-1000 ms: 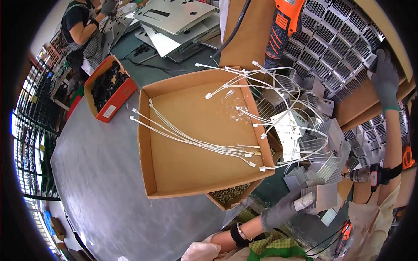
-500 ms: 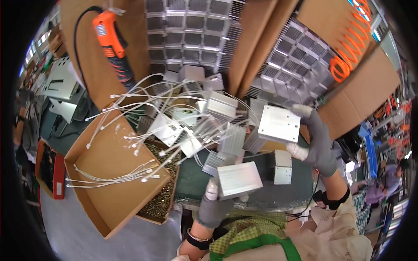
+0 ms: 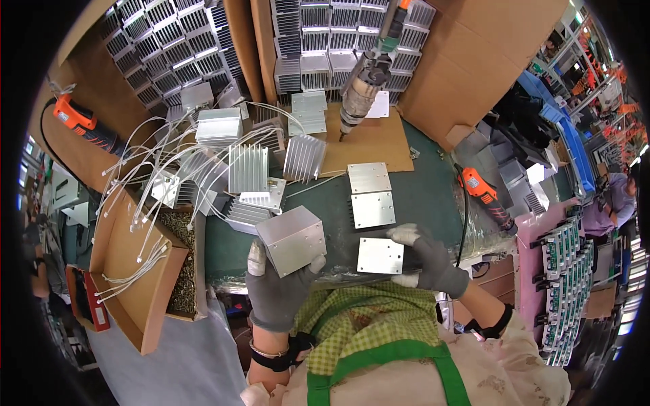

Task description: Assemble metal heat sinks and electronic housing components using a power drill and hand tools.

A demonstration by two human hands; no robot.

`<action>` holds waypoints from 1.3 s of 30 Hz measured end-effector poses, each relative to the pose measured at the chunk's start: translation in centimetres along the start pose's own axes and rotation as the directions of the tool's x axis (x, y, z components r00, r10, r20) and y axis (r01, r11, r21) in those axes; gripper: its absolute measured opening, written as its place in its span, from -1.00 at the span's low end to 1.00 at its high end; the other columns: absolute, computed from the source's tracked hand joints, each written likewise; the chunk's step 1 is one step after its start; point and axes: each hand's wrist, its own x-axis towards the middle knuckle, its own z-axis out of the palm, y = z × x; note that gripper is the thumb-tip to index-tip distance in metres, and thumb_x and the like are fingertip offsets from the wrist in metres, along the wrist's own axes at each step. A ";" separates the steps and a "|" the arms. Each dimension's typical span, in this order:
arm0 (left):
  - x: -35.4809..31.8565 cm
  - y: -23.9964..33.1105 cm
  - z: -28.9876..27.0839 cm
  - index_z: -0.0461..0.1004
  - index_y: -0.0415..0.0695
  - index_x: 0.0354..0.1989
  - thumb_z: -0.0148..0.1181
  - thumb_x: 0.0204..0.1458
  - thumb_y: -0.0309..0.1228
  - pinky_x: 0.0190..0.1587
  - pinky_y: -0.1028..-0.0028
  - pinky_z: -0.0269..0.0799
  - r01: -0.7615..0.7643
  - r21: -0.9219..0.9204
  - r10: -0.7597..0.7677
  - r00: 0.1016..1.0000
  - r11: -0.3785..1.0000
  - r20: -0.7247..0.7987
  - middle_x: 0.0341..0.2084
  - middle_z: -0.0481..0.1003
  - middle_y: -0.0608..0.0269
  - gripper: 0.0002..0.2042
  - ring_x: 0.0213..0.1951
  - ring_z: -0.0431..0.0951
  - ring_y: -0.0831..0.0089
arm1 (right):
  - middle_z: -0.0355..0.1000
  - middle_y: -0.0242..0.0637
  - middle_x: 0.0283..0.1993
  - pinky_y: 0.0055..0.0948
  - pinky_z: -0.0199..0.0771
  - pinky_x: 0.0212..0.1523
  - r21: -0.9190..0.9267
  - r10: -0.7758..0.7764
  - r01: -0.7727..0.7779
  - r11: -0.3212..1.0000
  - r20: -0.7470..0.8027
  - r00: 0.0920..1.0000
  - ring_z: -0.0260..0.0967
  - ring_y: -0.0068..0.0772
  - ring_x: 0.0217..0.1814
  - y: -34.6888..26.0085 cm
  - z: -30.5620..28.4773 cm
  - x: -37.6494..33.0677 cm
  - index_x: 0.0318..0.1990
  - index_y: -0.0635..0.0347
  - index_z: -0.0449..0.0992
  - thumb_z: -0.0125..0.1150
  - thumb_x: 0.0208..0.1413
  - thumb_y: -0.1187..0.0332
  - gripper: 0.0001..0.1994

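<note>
My left hand [image 3: 276,296], in a grey glove with pale fingertips, grips a silver aluminium block [image 3: 292,242] by its lower sides at the table's near edge. To its right, my gloved right hand [image 3: 435,265] holds a heat sink [image 3: 380,256] between thumb and fingers, its flat face with small holes turned up. Just beyond the right hand, two heat sinks, a farther one [image 3: 370,178] and a nearer one [image 3: 373,210], lie end to end on the green mat. A pile of finned heat sinks [image 3: 248,169] with white wires [image 3: 145,196] lies farther left.
A power screwdriver [image 3: 362,91] hangs tip down over a cardboard sheet [image 3: 393,152]. Orange electric screwdrivers stand at the left [image 3: 84,123] and right [image 3: 482,189]. A cardboard tray [image 3: 132,298] overlaps a box of screws [image 3: 184,271]. Stacked heat sinks [image 3: 332,40] fill the back.
My view has swung to the right. My right hand has brought its heat sink from beside the pile toward the near edge; the block in my left hand is now tilted differently.
</note>
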 end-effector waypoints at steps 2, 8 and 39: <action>-0.4 -0.5 0.0 0.13 -0.17 0.30 -0.04 0.21 0.01 0.06 -0.04 0.48 0.011 -0.022 -0.011 1.000 1.000 0.003 0.21 0.22 -0.16 -0.38 0.21 0.25 -0.21 | 0.36 -0.13 0.09 -0.26 0.43 0.06 -0.127 -0.058 0.055 0.990 -0.023 0.998 0.40 -0.03 0.05 1.0 -0.2 -0.4 0.16 0.10 0.35 0.55 -0.31 0.29 -0.25; -1.3 -2.4 0.0 0.12 -0.22 0.29 -0.15 0.24 0.07 -0.01 0.11 0.59 0.202 -0.016 -0.203 0.978 0.979 -0.045 0.15 0.28 -0.23 -0.35 0.15 0.36 -0.16 | 0.34 -0.14 0.05 -0.22 0.49 -0.04 -0.086 0.024 -0.021 0.996 0.027 0.999 0.38 -0.03 0.03 1.8 0.0 -1.4 0.15 0.03 0.37 0.53 -0.29 0.27 -0.28; 2.4 -6.0 -0.3 0.21 -0.05 0.29 0.42 -0.15 -0.33 -0.25 0.24 0.49 -0.328 0.695 -0.010 0.908 -0.640 0.419 -0.15 0.41 0.05 -0.24 -0.24 0.55 0.08 | 0.35 -0.11 0.09 -0.21 0.47 -0.01 0.174 -0.140 0.120 0.977 0.110 0.984 0.38 -0.02 0.04 -0.5 -5.3 -0.7 0.10 0.12 0.34 0.48 -0.30 0.41 -0.32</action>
